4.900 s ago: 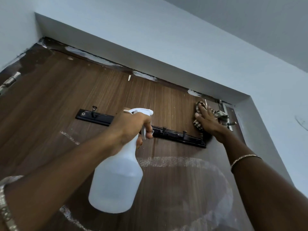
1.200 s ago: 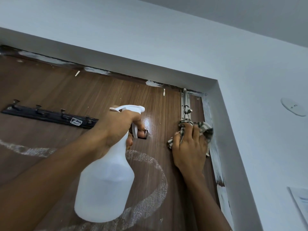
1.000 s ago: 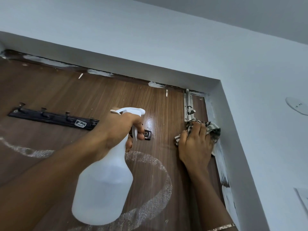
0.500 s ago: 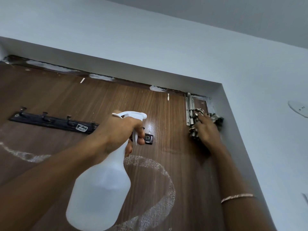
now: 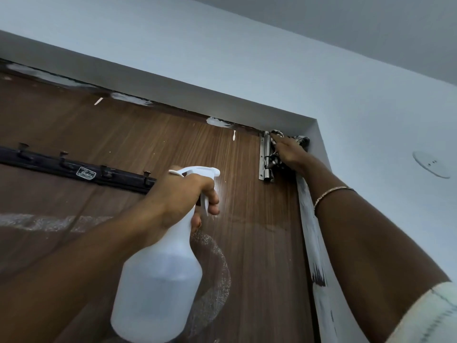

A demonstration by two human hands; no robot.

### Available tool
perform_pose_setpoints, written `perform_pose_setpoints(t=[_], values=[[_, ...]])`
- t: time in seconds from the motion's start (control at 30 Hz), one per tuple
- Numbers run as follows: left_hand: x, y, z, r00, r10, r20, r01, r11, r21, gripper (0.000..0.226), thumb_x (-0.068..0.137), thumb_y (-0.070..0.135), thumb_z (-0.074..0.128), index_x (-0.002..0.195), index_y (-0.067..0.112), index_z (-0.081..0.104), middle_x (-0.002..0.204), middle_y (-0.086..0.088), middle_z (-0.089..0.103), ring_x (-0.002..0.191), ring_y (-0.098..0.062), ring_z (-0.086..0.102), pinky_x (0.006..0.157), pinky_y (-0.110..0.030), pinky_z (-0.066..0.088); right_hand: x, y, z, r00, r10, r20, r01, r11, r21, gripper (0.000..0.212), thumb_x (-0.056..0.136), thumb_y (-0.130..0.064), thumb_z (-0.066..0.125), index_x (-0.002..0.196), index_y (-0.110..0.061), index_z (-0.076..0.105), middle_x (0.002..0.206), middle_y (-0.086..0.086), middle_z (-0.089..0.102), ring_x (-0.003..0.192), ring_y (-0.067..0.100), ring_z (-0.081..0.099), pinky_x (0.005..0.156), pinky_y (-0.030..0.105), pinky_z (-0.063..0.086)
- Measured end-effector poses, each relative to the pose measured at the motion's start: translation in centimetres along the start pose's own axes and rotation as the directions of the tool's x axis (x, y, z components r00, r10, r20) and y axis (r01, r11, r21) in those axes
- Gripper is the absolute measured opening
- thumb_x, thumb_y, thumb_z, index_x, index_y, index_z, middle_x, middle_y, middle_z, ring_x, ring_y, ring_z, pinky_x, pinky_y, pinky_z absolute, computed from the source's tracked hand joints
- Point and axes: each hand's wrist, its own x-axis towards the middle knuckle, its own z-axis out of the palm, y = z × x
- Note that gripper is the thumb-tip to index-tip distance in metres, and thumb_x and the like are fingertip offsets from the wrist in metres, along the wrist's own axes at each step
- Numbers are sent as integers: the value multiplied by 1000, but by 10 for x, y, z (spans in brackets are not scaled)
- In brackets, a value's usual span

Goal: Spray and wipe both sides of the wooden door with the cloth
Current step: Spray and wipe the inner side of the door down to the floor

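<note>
Bottle (image 5: 158, 280) part full of liquid (image 5: 153, 313) in grip of left hand (image 5: 183, 194); right hand (image 5: 288, 153) flat on cloth (image 5: 303, 141).

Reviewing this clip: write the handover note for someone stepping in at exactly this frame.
Left hand: grips the spray bottle at its neck, fingers on the trigger, nozzle toward the wooden door.
Right hand: presses the cloth into the door's top right corner, beside the metal bolt.
Done: the cloth is at that corner. How much else is wiped cannot be told.
Left: whitish streaks lower on the panel, white smears along the top edge, the area around the hook rail. The door's other side is out of view, so treat it as undone.
</note>
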Motion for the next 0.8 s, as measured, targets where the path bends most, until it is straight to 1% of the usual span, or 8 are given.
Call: perform_pose_setpoints(t=[0.07, 0.13, 0.23, 0.33, 0.4, 0.53, 0.67, 0.8], values=[[1, 1, 4, 1000, -1, 2, 1, 1000, -6, 22, 88, 8, 53, 102, 10, 70, 79, -23, 73, 37, -17, 44, 42, -24, 41, -3, 3, 2, 1000, -27, -5, 27, 999, -24, 53, 100, -19, 30, 146, -9, 53, 132, 16, 61, 115, 28, 55, 104, 39, 44], [0, 0, 6, 1000, 5, 13, -5, 1000, -28, 26, 85, 8, 55, 103, 16, 71, 78, -24, 72, 39, -20, 45, 44, -25, 41, -17, 1, 2, 999, -34, -24, 32, 996, -82, 61, 95, -28, 29, 152, -14, 48, 140, 16, 57, 126, 32, 53, 106, 42, 41], [0, -2, 8, 999, -31, 13, 32, 996, -83, 32, 69, 14, 60, 95, 25, 75, 76, -22, 72, 49, -28, 51, 43, -26, 40, -50, 0, 9, 995, -49, -89, 30, 979, -204, 51, 107, -18, 33, 157, -17, 40, 160, 16, 39, 146, 33, 36, 115, 40, 31], [-1, -4, 12, 994, -105, 26, 107, 992, -74, 31, 65, 20, 58, 91, 20, 74, 78, -21, 73, 38, -22, 45, 43, -25, 40, -73, 7, 20, 989, -83, -126, 50, 967, -249, 51, 107, -16, 34, 158, -19, 38, 166, 15, 28, 153, 30, 26, 119, 40, 27], [-4, -4, 16, 991, -130, 30, 131, 989, -63, 29, 65, 22, 57, 89, 16, 73, 77, -20, 73, 38, -21, 46, 43, -24, 39, -79, 9, 23, 986, -83, -142, 45, 966, -253, 52, 106, -17, 35, 158, -21, 38, 167, 13, 26, 152, 32, 27, 119, 41, 28], [-14, -9, 21, 990, -139, 37, 140, 990, 0, 46, 59, 25, 57, 98, 7, 72, 76, -19, 74, 37, -21, 46, 45, -26, 40, -75, 6, 22, 990, -60, -129, 14, 942, -337, 52, 107, -21, 35, 158, -22, 36, 167, 17, 26, 146, 41, 36, 115, 47, 34], [-11, -11, 19, 976, -207, 69, 203, 978, 57, 31, 69, 23, 58, 88, 1, 71, 77, -20, 74, 35, -20, 47, 46, -28, 43, -42, 2, 8, 995, -67, -79, 33, 927, -374, 52, 106, -18, 34, 158, -17, 37, 162, 21, 33, 143, 42, 39, 115, 48, 36], [-13, -14, 17, 986, -165, -1, 165, 984, 63, 30, 68, 21, 60, 86, 0, 72, 75, -21, 72, 45, -26, 50, 46, -26, 41, -19, -9, -4, 992, 68, -104, -103, 918, -382, 44, 101, -14, 39, 143, -7, 48, 149, 27, 45, 133, 45, 47, 109, 49, 41]])
